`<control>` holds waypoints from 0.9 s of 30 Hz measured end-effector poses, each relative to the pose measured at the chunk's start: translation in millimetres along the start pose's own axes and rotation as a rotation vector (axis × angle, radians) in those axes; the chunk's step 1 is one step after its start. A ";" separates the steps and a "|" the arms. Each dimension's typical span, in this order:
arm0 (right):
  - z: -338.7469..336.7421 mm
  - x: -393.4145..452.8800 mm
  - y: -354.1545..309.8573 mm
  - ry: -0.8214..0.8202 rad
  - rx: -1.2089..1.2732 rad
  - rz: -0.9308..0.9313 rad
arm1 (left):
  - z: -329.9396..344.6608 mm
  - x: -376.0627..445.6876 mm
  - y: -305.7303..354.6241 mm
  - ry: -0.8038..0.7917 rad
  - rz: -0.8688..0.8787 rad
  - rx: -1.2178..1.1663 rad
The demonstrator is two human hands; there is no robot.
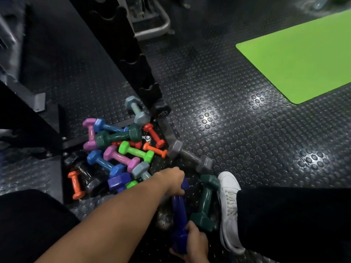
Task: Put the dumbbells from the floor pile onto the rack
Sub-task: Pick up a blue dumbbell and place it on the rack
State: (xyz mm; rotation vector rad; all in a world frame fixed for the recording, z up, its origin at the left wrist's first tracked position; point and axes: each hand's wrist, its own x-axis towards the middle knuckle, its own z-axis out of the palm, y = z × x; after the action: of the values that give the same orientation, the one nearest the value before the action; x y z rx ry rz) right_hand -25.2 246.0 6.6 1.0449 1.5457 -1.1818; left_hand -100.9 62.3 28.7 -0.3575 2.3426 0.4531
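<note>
Studded black rubber floor (pixel 218 103), slick with glare; glossy hex-headed pile (pixel 117 149) heaped at foot of black notched rack (pixel 133 59). Left hand (pixel 173 180) and right hand (pixel 196 242), each grip clamped on opposite ends of dark blue dumbbell (pixel 179 211), low beside white shoe (pixel 228 209). Smooth coating could slide from fingers, land on shoe or knock green dumbbell (pixel 206 203)

Dim; floor (pixel 214 118) glare; edges seemingly blurred.

Both forearms are bare, no sleeves or jewellery showing on the left hand (pixel 173 180) or right hand (pixel 196 242). Black trousers (pixel 292 221) cover the legs at 4 and 8 o'clock. A white lace-up sneaker (pixel 228 209) sits at 5 o'clock.
</note>
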 end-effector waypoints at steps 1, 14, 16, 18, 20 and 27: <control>1.4 -0.2 1.0 0.001 0.010 -0.007 | -2.9 -1.4 -1.7 0.013 0.006 0.012; 33.1 -46.8 -83.0 0.031 -0.023 -0.375 | -110.9 -12.6 -25.7 0.248 0.055 0.003; 40.0 -53.4 -100.6 -0.009 0.027 -0.392 | -134.7 -8.8 -23.1 0.288 0.064 0.067; 45.6 -60.4 -118.1 -0.021 0.056 -0.421 | -158.0 -5.6 -19.7 0.319 0.071 0.126; 50.5 -66.2 -133.9 -0.035 0.063 -0.454 | -175.9 -0.9 -20.4 0.346 0.075 0.154; 68.2 -80.3 -182.6 -0.095 0.064 -0.490 | -227.2 17.9 -30.7 0.408 0.067 0.170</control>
State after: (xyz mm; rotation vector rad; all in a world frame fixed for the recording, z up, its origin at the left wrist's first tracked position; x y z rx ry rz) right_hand -170.2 137.4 114.4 0.6507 1.7513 -1.5952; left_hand -237.9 -62.3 165.0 -0.3127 2.7734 0.2227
